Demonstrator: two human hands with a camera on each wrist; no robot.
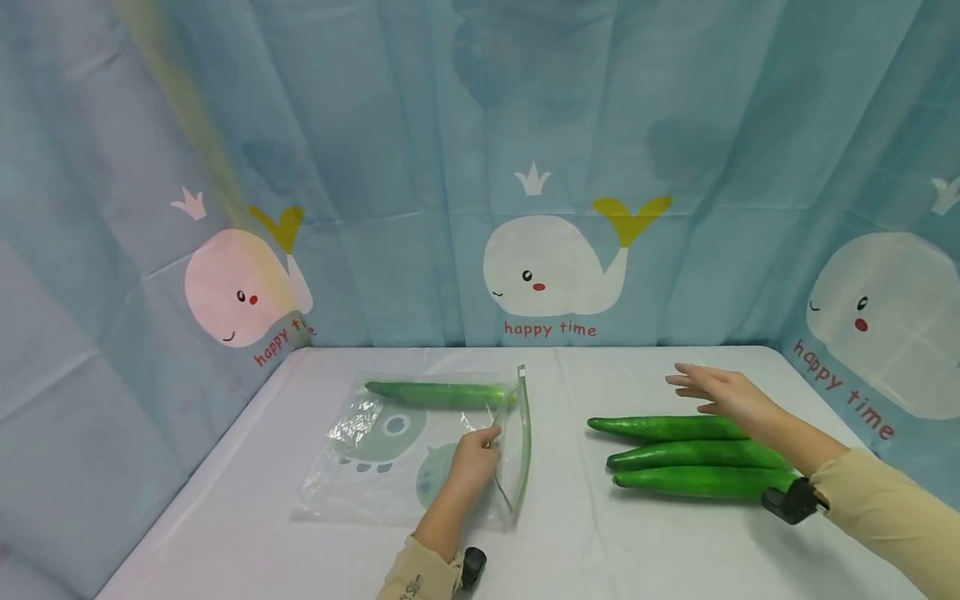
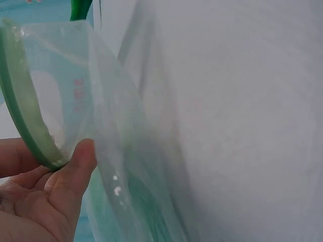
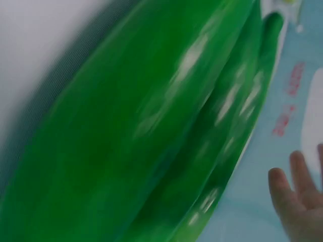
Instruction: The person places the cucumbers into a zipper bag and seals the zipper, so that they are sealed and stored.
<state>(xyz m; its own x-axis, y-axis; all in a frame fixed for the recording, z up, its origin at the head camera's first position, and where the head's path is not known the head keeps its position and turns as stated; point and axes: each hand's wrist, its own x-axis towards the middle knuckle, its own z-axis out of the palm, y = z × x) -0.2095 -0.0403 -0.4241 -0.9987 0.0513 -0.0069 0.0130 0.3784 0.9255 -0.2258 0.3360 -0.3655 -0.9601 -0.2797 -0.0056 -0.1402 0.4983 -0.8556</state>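
Observation:
The left hand (image 1: 472,465) pinches the edge of a clear zip bag (image 1: 337,492) near its green-edged mouth; the left wrist view shows thumb and fingers on the bag's green strip (image 2: 25,118). Inside the bag, along its far side, lies one long green vegetable (image 1: 435,394). The right hand (image 1: 723,392) hangs above the farthest of three green vegetables (image 1: 697,490), its fingers extended and holding nothing. In the right wrist view these vegetables (image 3: 116,111) lie side by side, apart from the right hand (image 3: 303,201).
A white-covered table (image 1: 562,550) carries the bag on the left and the three vegetables on the right. Blue curtains (image 1: 405,167) printed with whales stand behind it and at both sides. Dark wrist devices sit on both wrists.

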